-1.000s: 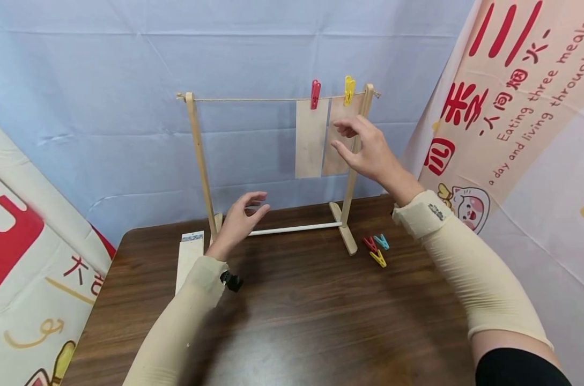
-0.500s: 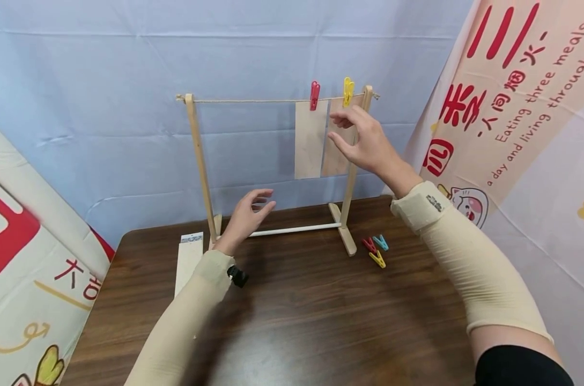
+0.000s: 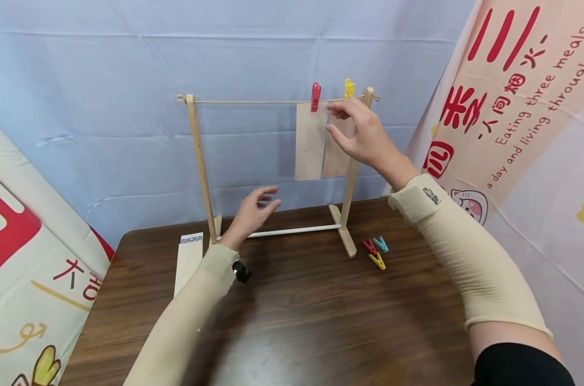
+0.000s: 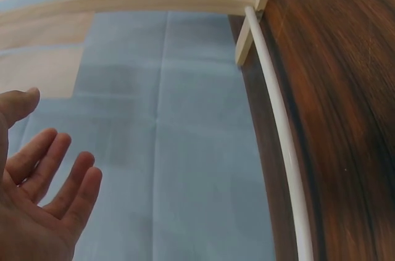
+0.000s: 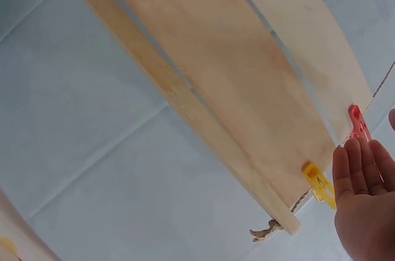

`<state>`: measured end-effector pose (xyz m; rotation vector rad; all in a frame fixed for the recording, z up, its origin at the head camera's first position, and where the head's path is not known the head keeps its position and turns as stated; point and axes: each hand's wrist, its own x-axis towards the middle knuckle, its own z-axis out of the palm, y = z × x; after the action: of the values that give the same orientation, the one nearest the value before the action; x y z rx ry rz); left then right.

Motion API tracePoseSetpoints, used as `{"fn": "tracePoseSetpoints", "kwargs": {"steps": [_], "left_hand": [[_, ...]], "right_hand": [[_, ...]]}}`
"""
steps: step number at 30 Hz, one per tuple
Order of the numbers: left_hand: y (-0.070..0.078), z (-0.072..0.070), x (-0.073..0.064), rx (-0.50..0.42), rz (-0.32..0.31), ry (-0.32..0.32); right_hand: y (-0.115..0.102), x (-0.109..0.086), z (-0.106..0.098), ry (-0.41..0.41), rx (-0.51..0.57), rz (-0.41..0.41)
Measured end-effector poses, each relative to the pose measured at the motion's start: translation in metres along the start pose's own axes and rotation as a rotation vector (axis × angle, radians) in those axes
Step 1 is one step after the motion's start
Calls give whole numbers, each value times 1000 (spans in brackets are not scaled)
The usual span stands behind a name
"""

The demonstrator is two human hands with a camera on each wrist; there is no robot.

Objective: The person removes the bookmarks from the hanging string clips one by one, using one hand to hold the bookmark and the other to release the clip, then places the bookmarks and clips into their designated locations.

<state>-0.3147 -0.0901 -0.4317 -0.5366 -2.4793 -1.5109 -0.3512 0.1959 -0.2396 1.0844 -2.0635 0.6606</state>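
Note:
My right hand (image 3: 361,131) is raised in front of the hanging sheets, its fingers loosely bent with nothing between them. Behind it a pinkish sheet (image 5: 228,70) hangs from the string by a yellow clothespin (image 5: 318,182). Left of that, a cream sheet (image 3: 310,145) hangs under a red clothespin (image 3: 316,97). Lower down, my left hand (image 3: 253,214) hovers before the white crossbar (image 3: 296,230) of the wooden stand, fingers relaxed and holding nothing. In the left wrist view the left hand's fingers (image 4: 80,193) spread apart from the bar.
Red, blue and yellow clothespins (image 3: 377,261) lie on the brown table (image 3: 311,311) right of the stand. White strips of paper (image 3: 188,262) lie at the left, partly behind the left forearm. The string (image 3: 248,102) runs between wooden posts (image 3: 200,161). Cloth hangs behind.
My right hand has risen slightly and now covers part of the yellow clothespin in the head view. The left hand has drifted a little right and up. The sheets hang as before.

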Motion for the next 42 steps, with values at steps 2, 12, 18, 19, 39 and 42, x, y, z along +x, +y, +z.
{"fn": "tracePoseSetpoints", "kwargs": {"steps": [2, 12, 18, 19, 39, 42], "left_hand": [[0, 2, 2, -4, 0, -1], [7, 8, 12, -2, -6, -15], [11, 8, 16, 21, -6, -22], [11, 8, 17, 24, -7, -25], [20, 17, 32, 49, -59, -77], [21, 20, 35, 48, -68, -90]], "right_hand": [[-1, 3, -1, -5, -7, 7], [-2, 16, -5, -11, -39, 39], [-4, 22, -6, -29, -55, 53], [-5, 22, -6, -33, -56, 56], [-7, 38, -2, -113, -92, 164], [-6, 41, -2, -113, -91, 164]]}}
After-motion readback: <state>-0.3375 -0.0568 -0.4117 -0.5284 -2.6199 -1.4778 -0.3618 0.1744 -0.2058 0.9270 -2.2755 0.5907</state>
